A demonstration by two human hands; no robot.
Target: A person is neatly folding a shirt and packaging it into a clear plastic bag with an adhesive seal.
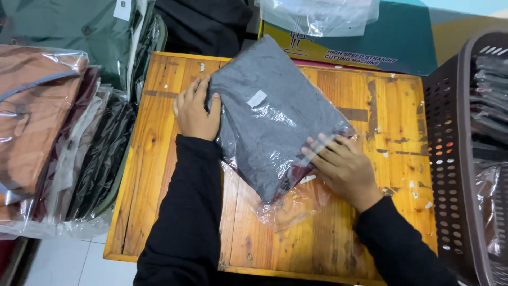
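Observation:
A folded grey garment (264,122) lies inside a clear plastic bag (288,204) on a small wooden table (370,106). A small white label sits on the bag's top face. My left hand (194,110) rests flat against the bag's left edge, fingers pointing away from me. My right hand (344,167) presses down on the bag's lower right corner, fingers spread over the plastic. The bag's open end hangs loose and empty toward me, between my two black sleeves.
A pile of bagged garments (47,137) in brown, maroon and black sits at the left. A dark perforated plastic basket (452,159) with bagged items stands at the right. A cardboard box (381,42) and loose plastic bags lie behind the table.

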